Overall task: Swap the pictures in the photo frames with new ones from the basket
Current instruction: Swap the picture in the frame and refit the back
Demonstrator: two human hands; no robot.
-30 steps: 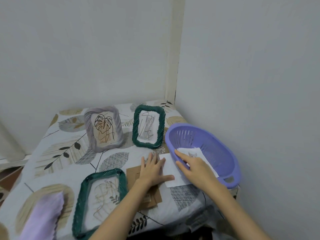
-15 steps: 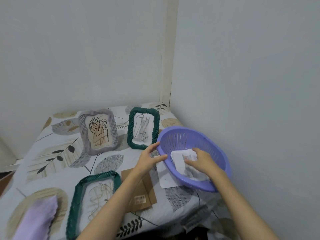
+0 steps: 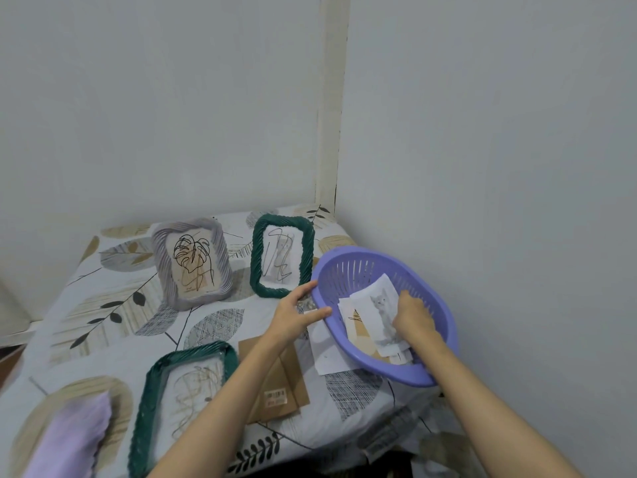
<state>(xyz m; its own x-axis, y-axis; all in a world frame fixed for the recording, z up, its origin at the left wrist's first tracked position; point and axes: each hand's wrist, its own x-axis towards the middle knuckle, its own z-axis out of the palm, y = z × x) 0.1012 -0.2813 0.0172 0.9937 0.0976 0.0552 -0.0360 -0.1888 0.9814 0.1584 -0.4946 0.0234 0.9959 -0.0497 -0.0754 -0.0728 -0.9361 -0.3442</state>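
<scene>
Our right hand (image 3: 412, 317) hides part of the cat picture (image 3: 381, 305) in the basket (image 3: 355, 267); we cannot tell whether its fingers grip it. Our left hand (image 3: 293, 313) holds the basket's rim between thumb and fingers.

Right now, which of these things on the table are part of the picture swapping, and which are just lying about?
Part of the job:
- purple basket, left hand holds its rim
- cat picture in it, under the right hand
- grey frame
- upright green frame
- flat green frame
- cardboard backing
- loose white sheet

Lying about:
- lilac cloth
- leaf-print tablecloth
</scene>
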